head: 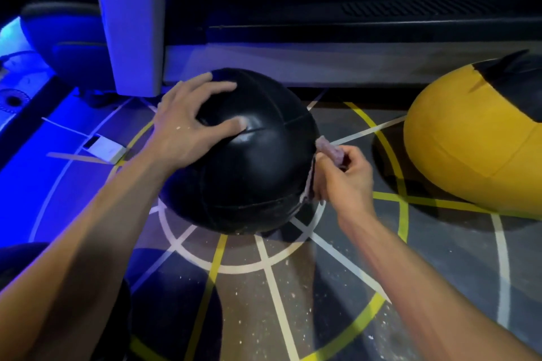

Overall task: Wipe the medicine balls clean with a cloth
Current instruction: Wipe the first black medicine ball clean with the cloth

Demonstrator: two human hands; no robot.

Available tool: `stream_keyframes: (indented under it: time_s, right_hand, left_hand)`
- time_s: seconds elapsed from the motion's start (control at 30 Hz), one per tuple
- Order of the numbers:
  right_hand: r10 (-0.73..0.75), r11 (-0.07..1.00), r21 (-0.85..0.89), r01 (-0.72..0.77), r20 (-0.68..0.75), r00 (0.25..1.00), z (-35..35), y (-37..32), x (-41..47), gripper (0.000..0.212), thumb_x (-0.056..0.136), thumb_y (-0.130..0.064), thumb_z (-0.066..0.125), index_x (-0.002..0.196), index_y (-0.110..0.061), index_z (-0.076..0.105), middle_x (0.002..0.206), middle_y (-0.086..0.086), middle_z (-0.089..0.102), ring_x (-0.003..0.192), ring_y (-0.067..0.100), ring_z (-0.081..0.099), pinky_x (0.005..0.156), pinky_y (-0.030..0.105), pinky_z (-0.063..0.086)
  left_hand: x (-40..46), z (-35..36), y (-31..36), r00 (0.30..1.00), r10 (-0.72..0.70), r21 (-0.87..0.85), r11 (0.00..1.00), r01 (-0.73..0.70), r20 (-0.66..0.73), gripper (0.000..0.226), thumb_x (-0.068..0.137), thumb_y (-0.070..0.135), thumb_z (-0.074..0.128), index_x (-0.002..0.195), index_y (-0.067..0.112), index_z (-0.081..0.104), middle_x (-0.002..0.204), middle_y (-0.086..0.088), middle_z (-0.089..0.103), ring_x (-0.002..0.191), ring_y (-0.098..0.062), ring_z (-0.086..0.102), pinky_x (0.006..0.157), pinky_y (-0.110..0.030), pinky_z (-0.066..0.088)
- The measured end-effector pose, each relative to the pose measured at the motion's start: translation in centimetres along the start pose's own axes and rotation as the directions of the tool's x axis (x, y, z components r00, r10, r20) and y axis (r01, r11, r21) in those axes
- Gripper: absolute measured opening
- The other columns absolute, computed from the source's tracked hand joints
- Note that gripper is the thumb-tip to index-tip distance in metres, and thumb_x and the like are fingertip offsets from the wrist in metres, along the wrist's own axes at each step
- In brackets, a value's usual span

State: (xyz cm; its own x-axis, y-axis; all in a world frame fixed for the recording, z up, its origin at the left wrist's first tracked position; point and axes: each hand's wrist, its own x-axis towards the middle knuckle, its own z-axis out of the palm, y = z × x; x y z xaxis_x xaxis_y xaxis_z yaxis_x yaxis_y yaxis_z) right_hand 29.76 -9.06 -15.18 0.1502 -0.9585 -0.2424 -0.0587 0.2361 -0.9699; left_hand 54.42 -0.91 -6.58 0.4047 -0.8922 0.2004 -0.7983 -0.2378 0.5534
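From the head camera, a black medicine ball (249, 155) sits on the floor (337, 287) over painted circle lines. The left hand (187, 126) lies spread on its top. The right hand (344, 176) pinches a pale cloth (330, 151), seemingly against the ball's right side. A yellow-and-black medicine ball (475, 141) rests near the right edge.

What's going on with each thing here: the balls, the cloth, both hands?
Black medicine ball: on the floor, steadied from above.
Yellow and black ball: lying untouched at right.
Cloth: bunched, against the black ball's right side.
Left hand: spread on the black ball.
Right hand: gripping the cloth.
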Motion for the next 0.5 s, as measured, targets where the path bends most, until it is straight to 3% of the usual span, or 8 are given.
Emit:
stream_keyframes:
  time_s: [0.03,0.1,0.17,0.27,0.33,0.4,0.5]
  right_hand:
    - [0.0,1.0,0.018,0.0,-0.008,1.0,-0.1,-0.1,0.0,0.011,0.091,-0.018,0.074,0.099,-0.017,0.065,0.089,0.002,0.072,0.073,0.005,0.064,0.069,0.029,0.057]
    - [-0.008,0.998,0.059,0.01,-0.028,1.0,-0.5,-0.1,-0.1,0.016,0.09,-0.017,0.076,0.104,-0.018,0.067,0.098,0.001,0.073,0.081,0.005,0.067,0.075,0.026,0.058]
    - [0.024,0.996,0.082,-0.019,-0.06,0.998,-1.4,0.2,0.1,0.018,0.09,-0.014,0.075,0.106,-0.019,0.068,0.099,-0.001,0.073,0.089,0.011,0.069,0.081,0.032,0.058]
    - [0.046,0.998,0.042,-0.042,-0.089,0.995,-2.7,0.3,0.4,0.014,0.091,-0.018,0.075,0.104,-0.017,0.07,0.094,-0.013,0.071,0.087,0.0,0.065,0.087,0.034,0.055]
    - [0.027,0.999,0.036,-0.024,-0.079,0.997,-2.7,-0.2,0.1,0.015,0.091,-0.023,0.076,0.102,-0.015,0.069,0.089,-0.011,0.069,0.076,-0.006,0.061,0.079,0.031,0.053]
    - [-0.029,0.998,0.054,0.032,-0.055,0.998,-2.0,-0.9,-1.0,0.014,0.09,-0.026,0.077,0.096,-0.016,0.069,0.082,-0.009,0.067,0.068,-0.003,0.059,0.068,0.026,0.05]
    - [-0.28,0.958,-0.054,0.281,0.03,0.96,0.0,-1.7,-4.0,0.012,0.087,-0.024,0.08,0.089,-0.023,0.069,0.077,-0.012,0.068,0.067,0.0,0.059,0.063,0.02,0.049]
  left_hand:
    - [0.8,0.3,1.0,1.0,-0.004,-0.021,1.0,0.005,0.025,0.072,0.064,0.089,0.065,0.13,0.062,0.055,0.156,0.014,0.042,0.15,-0.013,0.031,0.124,-0.047,0.025]
    - [1.9,-0.2,2.6,0.997,0.005,-0.229,0.973,0.012,0.072,0.07,0.069,0.073,0.074,0.134,0.054,0.058,0.153,0.018,0.045,0.146,-0.003,0.035,0.125,-0.039,0.026]
    - [2.1,-1.8,2.6,0.998,0.006,-0.387,0.922,0.016,0.055,0.065,0.074,0.058,0.078,0.135,0.05,0.058,0.15,0.022,0.049,0.143,-0.001,0.039,0.122,-0.035,0.03]
    - [0.1,-2.9,-0.5,0.998,-0.06,-0.322,0.944,0.065,0.025,0.073,0.071,0.063,0.077,0.139,0.043,0.057,0.145,0.021,0.052,0.138,0.001,0.044,0.113,-0.017,0.035]
    - [-1.9,-1.9,-2.1,0.986,-0.132,-0.37,0.915,0.159,0.098,0.078,0.07,0.068,0.076,0.141,0.046,0.055,0.144,0.022,0.054,0.137,0.002,0.046,0.116,-0.023,0.037]
    - [-2.7,-1.0,-2.7,0.985,-0.158,-0.391,0.904,0.174,0.072,0.072,0.073,0.067,0.078,0.139,0.051,0.054,0.146,0.021,0.053,0.137,0.005,0.045,0.119,-0.034,0.037]
    - [-1.9,-0.7,-2.2,0.981,-0.19,-0.39,0.901,0.191,0.042,0.071,0.074,0.067,0.079,0.139,0.052,0.055,0.147,0.018,0.053,0.137,0.004,0.046,0.12,-0.037,0.037]
